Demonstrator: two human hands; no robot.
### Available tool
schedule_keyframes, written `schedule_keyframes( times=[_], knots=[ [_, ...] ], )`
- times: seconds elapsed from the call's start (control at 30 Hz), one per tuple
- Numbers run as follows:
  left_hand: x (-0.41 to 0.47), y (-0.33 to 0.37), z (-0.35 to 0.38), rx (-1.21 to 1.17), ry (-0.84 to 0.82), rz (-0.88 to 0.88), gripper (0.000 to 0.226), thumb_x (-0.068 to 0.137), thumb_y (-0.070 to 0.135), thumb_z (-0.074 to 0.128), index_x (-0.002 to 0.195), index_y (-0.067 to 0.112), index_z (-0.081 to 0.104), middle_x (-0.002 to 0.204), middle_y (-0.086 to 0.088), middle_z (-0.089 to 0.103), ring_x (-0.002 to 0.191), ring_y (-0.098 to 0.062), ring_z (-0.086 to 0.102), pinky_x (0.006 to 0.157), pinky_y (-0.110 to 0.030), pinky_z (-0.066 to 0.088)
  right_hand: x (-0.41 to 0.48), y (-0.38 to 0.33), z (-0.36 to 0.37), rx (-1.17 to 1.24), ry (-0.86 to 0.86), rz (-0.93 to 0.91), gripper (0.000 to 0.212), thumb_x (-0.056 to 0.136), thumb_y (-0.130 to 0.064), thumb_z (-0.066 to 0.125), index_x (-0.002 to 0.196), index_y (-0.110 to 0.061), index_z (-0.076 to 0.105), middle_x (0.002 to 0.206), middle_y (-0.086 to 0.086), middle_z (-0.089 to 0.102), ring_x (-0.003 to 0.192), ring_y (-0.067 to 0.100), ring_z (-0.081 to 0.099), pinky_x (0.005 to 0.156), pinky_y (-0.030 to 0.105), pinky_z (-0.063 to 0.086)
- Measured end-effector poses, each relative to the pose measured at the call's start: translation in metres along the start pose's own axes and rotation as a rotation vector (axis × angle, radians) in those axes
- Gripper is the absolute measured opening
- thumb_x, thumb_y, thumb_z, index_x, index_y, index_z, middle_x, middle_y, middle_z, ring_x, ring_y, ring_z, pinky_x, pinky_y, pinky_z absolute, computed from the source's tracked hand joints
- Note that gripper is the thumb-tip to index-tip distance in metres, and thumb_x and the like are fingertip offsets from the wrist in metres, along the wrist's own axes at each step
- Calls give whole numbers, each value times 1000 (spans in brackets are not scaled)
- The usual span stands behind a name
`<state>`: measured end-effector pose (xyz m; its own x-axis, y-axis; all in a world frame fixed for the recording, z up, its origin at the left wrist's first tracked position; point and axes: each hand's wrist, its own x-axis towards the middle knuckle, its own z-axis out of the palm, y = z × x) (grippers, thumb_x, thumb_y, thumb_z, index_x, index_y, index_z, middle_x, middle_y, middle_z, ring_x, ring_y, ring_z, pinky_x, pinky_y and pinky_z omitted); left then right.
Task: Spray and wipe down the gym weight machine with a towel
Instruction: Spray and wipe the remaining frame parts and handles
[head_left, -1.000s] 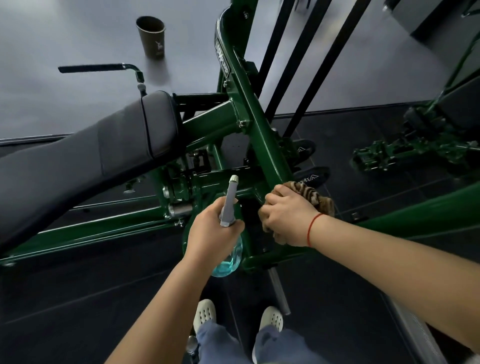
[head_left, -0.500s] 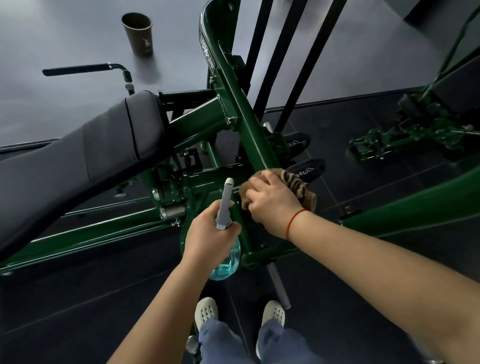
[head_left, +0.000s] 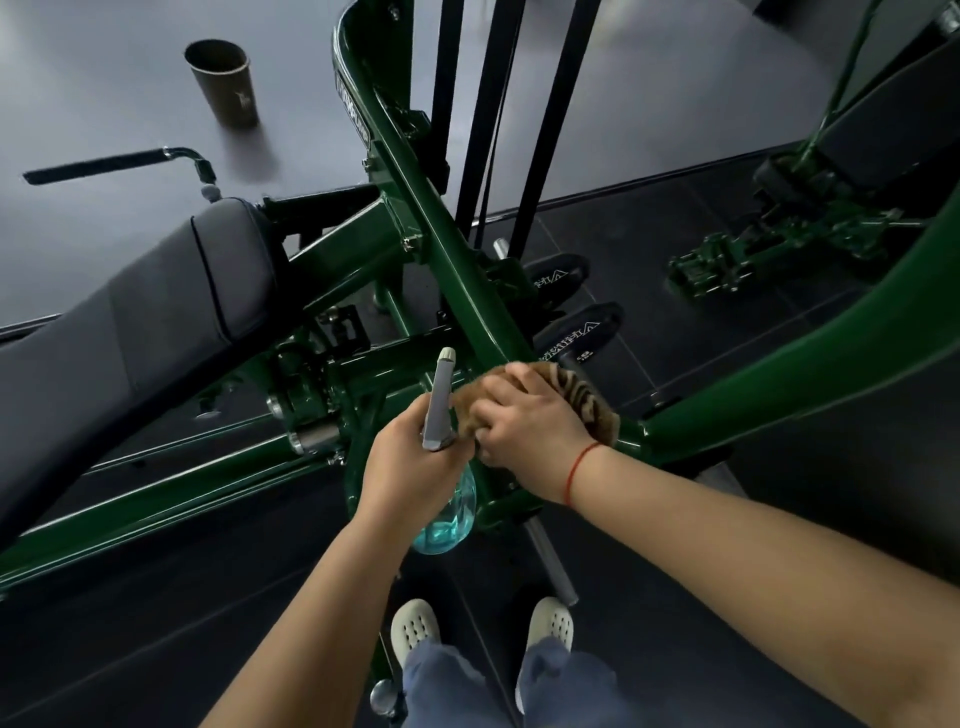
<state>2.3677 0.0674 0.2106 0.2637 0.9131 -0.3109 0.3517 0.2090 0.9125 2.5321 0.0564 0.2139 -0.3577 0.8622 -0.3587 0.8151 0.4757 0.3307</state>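
- A dark tiled floor (head_left: 779, 519) meets a paler grey one, where a brown paper cup (head_left: 223, 83) stands well apart from the machine.
- The green weight machine (head_left: 441, 249) crosses the view, with its black padded seat (head_left: 156, 322) at the left.
- The left hand (head_left: 410, 467) grips a spray bottle (head_left: 447, 514), fingers wrapped round its neck and the grey nozzle pointing up.
- The right hand (head_left: 530, 415) presses a striped brown towel (head_left: 587, 400) onto the frame's joint, fingers curled over it, just beside the bottle.
- White shoes (head_left: 415, 626) show below.
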Motion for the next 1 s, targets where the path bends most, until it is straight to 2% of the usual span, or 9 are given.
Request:
schedule_keyframes(
  times=[0.1, 0.27, 0.4, 0.47, 0.6, 0.67, 0.77, 0.93, 1.0],
  knots=[
    [-5, 4, 5, 17, 33, -19, 29, 81, 7, 72, 75, 30, 55, 61, 10, 57, 58, -15, 50, 57, -36, 43, 13, 0, -9, 58, 79, 55, 20, 89, -25, 69, 107, -24, 76, 128, -1, 62, 137, 36, 42, 118, 57, 21],
    [-20, 6, 12, 20, 87, -34, 15, 80, 6, 71, 88, 14, 61, 78, -16, 64, 61, -22, 53, 57, -43, 48, 0, 3, -3, 33, 125, -3, 19, 89, -20, 66, 103, -21, 79, 122, 1, 66, 136, 36, 46, 118, 57, 23],
    [-35, 9, 27, 6, 123, -51, 16, 81, 5, 71, 86, 16, 61, 69, -6, 60, 55, -14, 50, 53, -36, 44, -24, 4, 3, 64, 140, -34, 23, 92, -17, 62, 111, -17, 76, 127, 2, 64, 140, 35, 41, 122, 56, 18],
    [-44, 11, 37, -16, 131, -50, 18, 81, 4, 71, 87, 19, 61, 66, 0, 57, 53, -12, 48, 52, -32, 42, -38, 6, 8, 35, 107, -61, 27, 95, -17, 59, 119, -17, 72, 133, 1, 59, 143, 34, 36, 123, 55, 15],
    [-65, 12, 58, -59, 154, -38, 21, 80, 5, 71, 94, 19, 63, 70, -10, 61, 57, -17, 50, 57, -38, 43, -66, 10, 14, -70, 11, -119, 34, 99, -20, 54, 131, -19, 64, 146, 0, 46, 148, 33, 23, 121, 52, 12],
    [-75, 11, 65, -74, 170, -37, 26, 81, 5, 70, 95, 25, 63, 69, -7, 60, 57, -16, 50, 58, -38, 44, -77, 11, 18, -128, -52, -143, 34, 99, -20, 54, 131, -18, 64, 146, 1, 44, 147, 34, 22, 119, 51, 13],
    [-91, 9, 73, -64, 201, -35, 35, 81, 6, 70, 96, 37, 62, 68, 3, 59, 56, -12, 51, 59, -37, 45, -91, 9, 23, -166, -118, -135, 30, 97, -21, 57, 125, -18, 68, 136, 1, 50, 138, 35, 29, 116, 49, 21],
    [-116, 8, 74, -56, 249, -48, 29, 82, 5, 69, 79, 31, 59, 58, 9, 55, 51, -8, 47, 48, -19, 40, -108, 4, 14, -210, -200, -73, 28, 95, -20, 56, 121, -21, 67, 118, -1, 59, 119, 32, 39, 101, 44, 31],
    [-124, 9, 72, -47, 269, -38, 27, 82, 6, 70, 79, 30, 58, 57, 8, 56, 49, -7, 47, 50, -21, 42, -116, 6, 9, -219, -236, -51, 27, 94, -23, 55, 118, -24, 66, 113, -2, 61, 114, 30, 42, 97, 42, 31]
  ],
)
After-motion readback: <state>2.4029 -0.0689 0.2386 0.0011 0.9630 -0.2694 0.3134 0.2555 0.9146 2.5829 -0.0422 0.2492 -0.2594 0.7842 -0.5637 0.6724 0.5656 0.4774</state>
